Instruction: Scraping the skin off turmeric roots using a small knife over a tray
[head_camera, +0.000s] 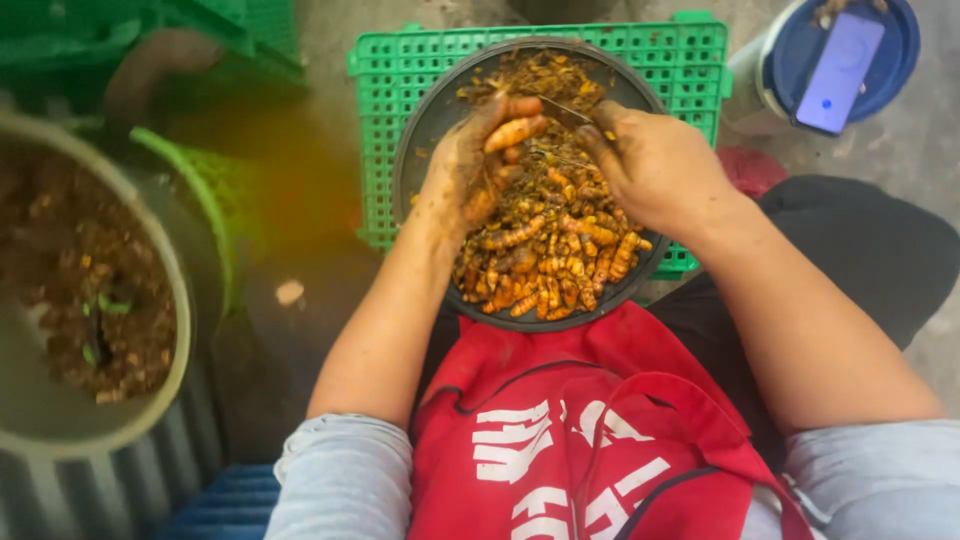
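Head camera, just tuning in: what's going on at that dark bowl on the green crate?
A person sits over a round dark bowl of orange, soil-caked roots, set on a green crate. The left hand holds one root above the pile; the right hand works at it with a thin dark blade-like thing, too small to identify. A red apron covers the lap. A grey tub of brown scraps sits at the left, and a phone lies on a blue lid.

I counted two hands, my left (470, 165) and my right (655, 165), one dark bowl (425, 120) of too many turmeric roots (545, 250) to count, one green crate (690, 50) at twelve o'clock, one phone (840, 70) at two o'clock, and one grey basin (175, 290) at nine o'clock.
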